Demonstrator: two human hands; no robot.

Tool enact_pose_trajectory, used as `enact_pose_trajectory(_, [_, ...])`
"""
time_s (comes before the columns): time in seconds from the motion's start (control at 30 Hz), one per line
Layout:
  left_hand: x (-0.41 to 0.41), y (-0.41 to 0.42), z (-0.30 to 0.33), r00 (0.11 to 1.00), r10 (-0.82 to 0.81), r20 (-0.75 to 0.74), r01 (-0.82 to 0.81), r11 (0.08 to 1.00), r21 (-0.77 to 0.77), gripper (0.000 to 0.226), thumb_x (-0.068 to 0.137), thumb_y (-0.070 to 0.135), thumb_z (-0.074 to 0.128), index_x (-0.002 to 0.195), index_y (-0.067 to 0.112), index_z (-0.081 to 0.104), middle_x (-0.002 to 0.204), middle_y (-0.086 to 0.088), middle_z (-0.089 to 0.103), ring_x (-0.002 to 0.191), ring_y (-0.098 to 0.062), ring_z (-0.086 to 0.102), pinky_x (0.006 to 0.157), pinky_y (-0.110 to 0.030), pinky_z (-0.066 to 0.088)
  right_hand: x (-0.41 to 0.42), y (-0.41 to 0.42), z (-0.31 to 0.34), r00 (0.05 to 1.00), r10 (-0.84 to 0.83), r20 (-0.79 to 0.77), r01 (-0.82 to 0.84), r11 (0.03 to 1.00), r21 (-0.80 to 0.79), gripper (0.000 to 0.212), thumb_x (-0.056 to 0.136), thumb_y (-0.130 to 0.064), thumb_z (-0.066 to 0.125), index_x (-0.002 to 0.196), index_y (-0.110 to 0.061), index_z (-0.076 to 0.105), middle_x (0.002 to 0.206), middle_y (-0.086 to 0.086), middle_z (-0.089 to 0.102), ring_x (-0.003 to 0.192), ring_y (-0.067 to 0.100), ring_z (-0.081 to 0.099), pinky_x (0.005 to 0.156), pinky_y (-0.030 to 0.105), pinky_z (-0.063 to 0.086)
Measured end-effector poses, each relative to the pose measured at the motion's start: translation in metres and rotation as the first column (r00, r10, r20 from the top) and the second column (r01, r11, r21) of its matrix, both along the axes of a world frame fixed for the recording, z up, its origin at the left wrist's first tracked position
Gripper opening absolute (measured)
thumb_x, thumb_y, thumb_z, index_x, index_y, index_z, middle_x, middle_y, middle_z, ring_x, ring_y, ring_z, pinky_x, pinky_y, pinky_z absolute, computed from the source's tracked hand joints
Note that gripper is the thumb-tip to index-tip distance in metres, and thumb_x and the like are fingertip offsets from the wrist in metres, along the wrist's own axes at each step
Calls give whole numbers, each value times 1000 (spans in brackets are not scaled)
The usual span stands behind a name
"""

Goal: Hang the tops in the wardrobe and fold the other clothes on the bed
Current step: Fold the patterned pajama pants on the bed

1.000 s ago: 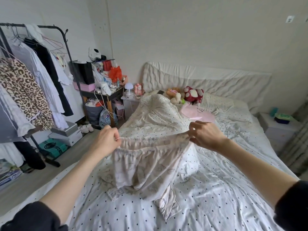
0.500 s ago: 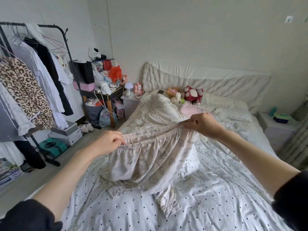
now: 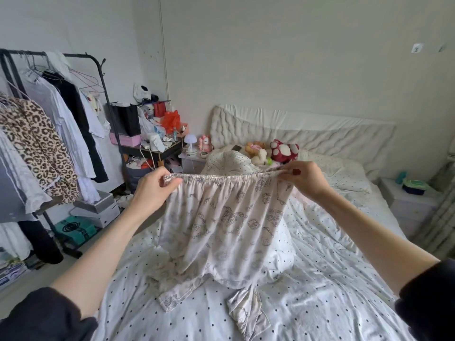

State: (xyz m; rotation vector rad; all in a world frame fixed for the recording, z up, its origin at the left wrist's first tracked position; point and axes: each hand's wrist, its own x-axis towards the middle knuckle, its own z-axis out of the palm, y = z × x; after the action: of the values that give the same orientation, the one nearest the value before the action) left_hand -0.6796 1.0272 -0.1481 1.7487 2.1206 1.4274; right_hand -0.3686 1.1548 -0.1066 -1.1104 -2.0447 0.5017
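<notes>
A pair of pale patterned pyjama trousers (image 3: pixel 229 225) hangs in the air over the bed (image 3: pixel 327 286), its leg ends trailing on the dotted sheet. My left hand (image 3: pixel 152 190) grips the left end of the elastic waistband. My right hand (image 3: pixel 304 180) pinches the right end, stretching the waistband out flat and level. An open clothes rail (image 3: pixel 98 62) with hung tops stands at the left, among them a leopard-print top (image 3: pixel 37 148), white shirts and a black garment.
A cluttered side table (image 3: pixel 157 148) and a small white nightstand with a lamp (image 3: pixel 190 143) stand left of the headboard. Soft toys (image 3: pixel 283 150) lie at the pillows. Boxes (image 3: pixel 98 207) sit on the floor under the rail. Another nightstand (image 3: pixel 408 200) is at the right.
Both hands have lifted the trousers higher and pulled the waistband straight and wide. More of the garment now hangs free off the bed.
</notes>
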Motion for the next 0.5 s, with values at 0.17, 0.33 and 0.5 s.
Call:
enact_pose_trajectory(0.17, [1, 20, 29, 972, -56, 229, 39, 996, 75, 11, 88, 24, 65, 86, 16, 57, 84, -4, 59, 82, -19, 53, 76, -35, 42, -3, 2, 25, 927, -17, -375, -64, 977, -204, 19, 81, 4, 65, 100, 4, 60, 86, 15, 61, 76, 19, 55, 69, 28, 47])
enact_pose_trajectory(0.33, [6, 31, 59, 954, -147, 262, 134, 989, 68, 27, 86, 7, 65, 107, 25, 64, 114, 12, 51, 115, -9, 44, 102, -31, 35, 8, 8, 49, 966, -109, -236, 39, 958, -286, 23, 81, 0, 67, 103, 8, 63, 78, 11, 57, 72, 20, 51, 61, 27, 44])
enact_pose_trajectory(0.5, [-4, 37, 64, 972, -40, 233, 79, 983, -163, 11, 84, 13, 69, 92, 6, 69, 100, -10, 68, 101, -29, 60, 88, -38, 45, 9, 12, 59, 989, -122, -78, 102, 969, -226, 18, 83, -6, 67, 98, 4, 70, 106, 27, 65, 100, 38, 60, 95, 46, 43])
